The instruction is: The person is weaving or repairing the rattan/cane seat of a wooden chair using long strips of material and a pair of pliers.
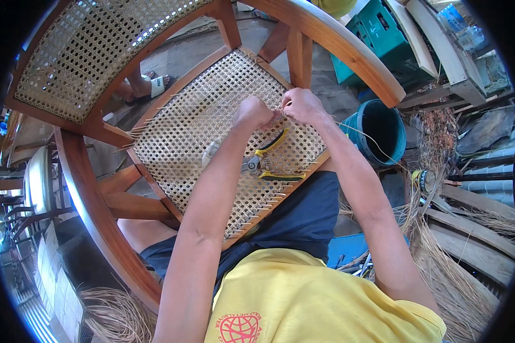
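Across my lap lies a wooden armchair with a woven cane seat point(177, 137). Over the seat's right part, close to its frame, my left hand point(254, 112) and my right hand point(303, 107) meet with closed, pinching fingertips. A thin cane strand point(365, 132) trails rightward from my right hand; the fingers of both hands are closed on it, hiding its end. Pliers with yellow and black handles point(263, 161) rest on the weave below my hands. Short cane ends stick out along the seat's edges. A whitish item point(209, 152) is half hidden by my left forearm.
The cane backrest point(91, 51) and curved wooden arms surround the seat. A teal bucket point(363, 128) and green crate point(377, 40) stand right. Loose cane point(440, 274) and a small yellow tin point(423, 180) lie there; coiled cane point(117, 311) lies lower left. Another person's sandalled foot point(154, 86) shows beyond.
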Demonstrator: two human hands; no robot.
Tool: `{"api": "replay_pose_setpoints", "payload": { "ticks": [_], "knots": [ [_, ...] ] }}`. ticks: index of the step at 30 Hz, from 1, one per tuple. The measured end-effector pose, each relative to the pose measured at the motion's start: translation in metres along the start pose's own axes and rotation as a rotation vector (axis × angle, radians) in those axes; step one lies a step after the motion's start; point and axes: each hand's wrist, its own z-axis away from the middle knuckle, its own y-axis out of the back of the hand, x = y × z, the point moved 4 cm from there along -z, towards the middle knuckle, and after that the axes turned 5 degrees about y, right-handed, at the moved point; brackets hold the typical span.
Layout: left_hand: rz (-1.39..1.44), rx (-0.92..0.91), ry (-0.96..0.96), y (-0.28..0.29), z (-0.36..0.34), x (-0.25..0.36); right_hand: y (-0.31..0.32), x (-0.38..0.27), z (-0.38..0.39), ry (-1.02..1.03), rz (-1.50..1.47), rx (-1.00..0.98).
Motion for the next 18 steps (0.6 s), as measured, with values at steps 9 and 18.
{"api": "replay_pose_setpoints", "payload": {
  "ticks": [9, 18],
  "knots": [
    [-0.114, 0.196, -0.055, 0.122, 0.031, -0.081, 0.005, 0.001, 0.001, 0.18, -0.193, -0.064],
    [0.058, 0.198, -0.197, 0.09, 0.038, -0.033, 0.021, -0.028, -0.011, 0.207, -0.424, 0.07]
  ]
}}
